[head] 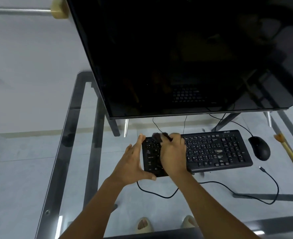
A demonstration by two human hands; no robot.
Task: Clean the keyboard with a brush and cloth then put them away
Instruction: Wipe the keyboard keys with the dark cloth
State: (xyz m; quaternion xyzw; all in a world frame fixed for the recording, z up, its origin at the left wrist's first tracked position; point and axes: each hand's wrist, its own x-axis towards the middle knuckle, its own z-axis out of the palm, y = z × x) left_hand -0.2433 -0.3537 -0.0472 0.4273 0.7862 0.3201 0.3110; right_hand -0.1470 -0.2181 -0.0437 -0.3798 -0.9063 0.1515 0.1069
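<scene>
A black keyboard (216, 150) lies on the glass desk under the monitor. My left hand (133, 163) clasps its left end, thumb at the front edge and fingers at the back edge. My right hand (173, 152) presses down on the left part of the keys with a dark cloth (159, 136) bunched under its fingers; only a dark tuft of it shows beyond the fingertips. A brush (287, 150) with a pale wooden handle lies at the right edge of the desk, beyond the mouse, apart from both hands.
A large dark monitor (185, 57) hangs over the back of the glass desk (39, 161). A black mouse (260, 150) sits right of the keyboard. A loose black cable (269, 180) curls in front. My feet in pale sandals show through the glass.
</scene>
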